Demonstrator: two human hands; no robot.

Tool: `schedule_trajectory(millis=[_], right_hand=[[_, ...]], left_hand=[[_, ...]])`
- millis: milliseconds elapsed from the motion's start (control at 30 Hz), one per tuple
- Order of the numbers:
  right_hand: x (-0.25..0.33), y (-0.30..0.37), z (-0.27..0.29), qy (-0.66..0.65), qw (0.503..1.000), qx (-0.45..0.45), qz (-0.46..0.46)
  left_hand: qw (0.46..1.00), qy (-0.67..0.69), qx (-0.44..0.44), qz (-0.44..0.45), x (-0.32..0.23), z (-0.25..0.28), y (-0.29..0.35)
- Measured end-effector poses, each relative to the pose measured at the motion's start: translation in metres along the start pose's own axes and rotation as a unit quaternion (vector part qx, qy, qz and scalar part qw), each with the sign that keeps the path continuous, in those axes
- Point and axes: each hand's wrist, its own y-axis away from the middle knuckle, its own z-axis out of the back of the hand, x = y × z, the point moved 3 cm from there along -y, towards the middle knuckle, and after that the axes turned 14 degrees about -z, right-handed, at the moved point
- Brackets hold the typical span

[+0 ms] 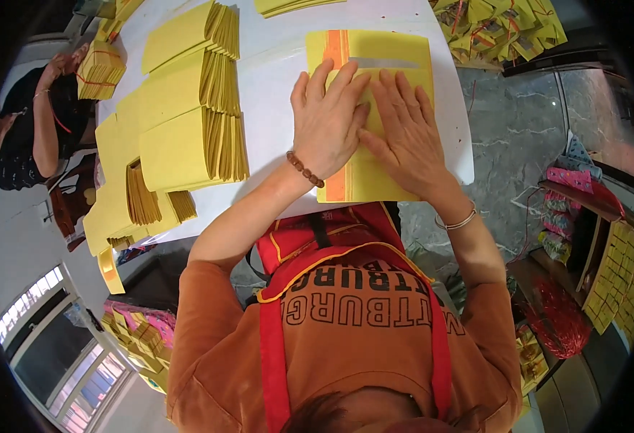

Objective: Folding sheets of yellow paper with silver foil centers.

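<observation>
Nearest the camera: dark hair (324,413) at the lower edge, then orange shirt (360,353), red apron straps (274,361). Fingers of left hand (329,115) and right hand (407,141): extended, slightly parted, laid flat, gripping nothing. Directly beneath: yellow paper (378,180), orange band (336,189) along its left side, pale strip (385,63) near its far edge. Apparent step: pressing or smoothing. Best handling: square the edges first; anchor the band side with the left palm; stroke outward with the right, pressure even; avoid dragging, likely to skew layers. Further out: white desk (274,79), bearing on its left overlapping stacks of folded yellow paper (172,148); best kept free of the left forearm. Far left: co-worker's hands (61,66) at a tied yellow bundle (102,68). Upper right, beyond the desk: heaped yellow bundles (508,29), red ties; grey floor (501,130).
</observation>
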Motion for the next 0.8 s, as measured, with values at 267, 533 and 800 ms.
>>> schedule_trajectory(millis=[267,533,800], right_hand=[[-0.001,0.001,-0.002,0.076,0.997,-0.012,0.012],[0.005,0.002,-0.001,0.067,0.997,-0.021,0.024],[0.005,0.001,-0.002,0.076,0.996,-0.017,0.031]], left_hand=[[0.996,0.070,0.049,-0.002,0.015,0.007,0.004],[1.000,0.018,0.025,0.003,0.022,0.005,0.019],[0.978,-0.029,0.128,-0.161,0.005,0.013,0.015]])
